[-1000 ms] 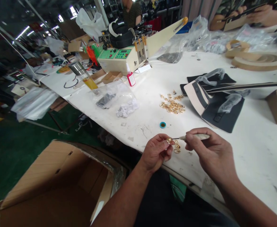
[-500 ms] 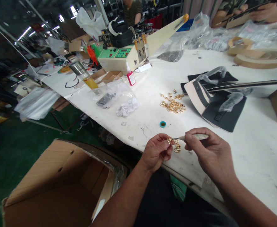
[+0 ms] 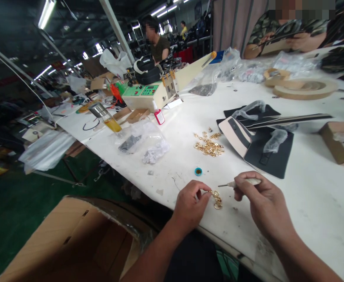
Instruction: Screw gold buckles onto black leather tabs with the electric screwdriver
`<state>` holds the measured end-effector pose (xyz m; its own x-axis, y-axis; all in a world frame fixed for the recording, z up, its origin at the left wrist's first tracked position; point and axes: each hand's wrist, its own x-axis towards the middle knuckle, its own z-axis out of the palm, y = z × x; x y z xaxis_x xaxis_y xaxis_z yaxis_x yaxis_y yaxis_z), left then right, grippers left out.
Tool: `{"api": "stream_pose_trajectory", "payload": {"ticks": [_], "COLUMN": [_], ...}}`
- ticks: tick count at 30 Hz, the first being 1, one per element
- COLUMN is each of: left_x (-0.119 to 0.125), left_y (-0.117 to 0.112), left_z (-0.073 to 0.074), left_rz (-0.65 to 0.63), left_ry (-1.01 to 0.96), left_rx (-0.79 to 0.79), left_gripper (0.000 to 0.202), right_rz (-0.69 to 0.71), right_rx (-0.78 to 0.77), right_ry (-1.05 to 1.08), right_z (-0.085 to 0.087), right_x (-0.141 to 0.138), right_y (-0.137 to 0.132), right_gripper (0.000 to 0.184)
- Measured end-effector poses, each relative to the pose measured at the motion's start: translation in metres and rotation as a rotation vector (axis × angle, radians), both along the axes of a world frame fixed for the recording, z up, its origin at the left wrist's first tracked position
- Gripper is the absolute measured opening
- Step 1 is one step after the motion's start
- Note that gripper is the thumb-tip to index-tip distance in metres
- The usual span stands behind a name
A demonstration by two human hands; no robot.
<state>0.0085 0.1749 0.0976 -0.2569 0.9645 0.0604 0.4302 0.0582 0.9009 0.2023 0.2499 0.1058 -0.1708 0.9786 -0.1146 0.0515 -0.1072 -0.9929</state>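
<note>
My left hand is closed in a pinch at the near edge of the white table, its fingertips at a small cluster of gold metal rings lying there. My right hand is closed round a thin pale tool whose metal tip points left, a little above and right of the rings. A larger pile of gold rings lies farther out, and a small blue cap sits between the pile and my hands.
Black and cream leather pieces lie right of the pile. A green-panelled machine, a red-capped bottle, a glass jar and plastic bags stand at the back left. An open cardboard box sits below. Other people work at the far side.
The camera tilted up, so everything sits lower in view. My left hand came down to the rings on the table, and the tool tip has drawn apart from them.
</note>
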Motion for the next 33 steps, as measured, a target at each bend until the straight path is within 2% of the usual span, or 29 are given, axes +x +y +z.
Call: {"api": "stream_pose_trajectory", "payload": {"ticks": [2, 4, 8, 10, 12, 15, 20, 28, 33], "left_x": [-0.007, -0.02, -0.056, -0.072, -0.083, -0.092, -0.104, -0.112, -0.118], "left_y": [0.008, 0.025, 0.086, 0.122, 0.153, 0.182, 0.191, 0.204, 0.19], "left_z": [0.003, 0.006, 0.013, 0.013, 0.01, 0.002, -0.009, -0.013, -0.013], "left_rz": [-0.073, -0.085, -0.042, -0.087, -0.146, -0.184, -0.206, -0.174, -0.078], "left_ry": [0.145, 0.241, 0.462, 0.629, 0.746, 0.792, 0.774, 0.652, 0.554], "left_rx": [0.042, 0.08, 0.14, 0.086, 0.022, -0.028, -0.053, -0.04, -0.014], "left_gripper": [0.011, 0.014, 0.019, 0.027, 0.027, 0.021, 0.028, 0.017, 0.015], "right_rz": [-0.002, -0.003, 0.025, 0.045, 0.051, 0.042, 0.016, 0.055, 0.047], "right_rx": [-0.046, -0.075, -0.097, -0.117, -0.13, -0.139, -0.152, -0.134, -0.128], "right_ry": [0.046, 0.084, 0.136, 0.12, 0.084, 0.057, 0.077, 0.078, 0.091], "right_z": [-0.006, -0.011, -0.013, -0.012, -0.011, -0.011, -0.007, -0.007, -0.007], "right_x": [0.0, 0.0, -0.005, -0.006, -0.006, -0.004, -0.005, -0.006, -0.003], "right_y": [0.004, 0.006, 0.007, 0.009, 0.011, 0.013, 0.012, 0.014, 0.013], "right_gripper": [0.036, 0.036, 0.04, 0.042, 0.045, 0.045, 0.044, 0.044, 0.044]}}
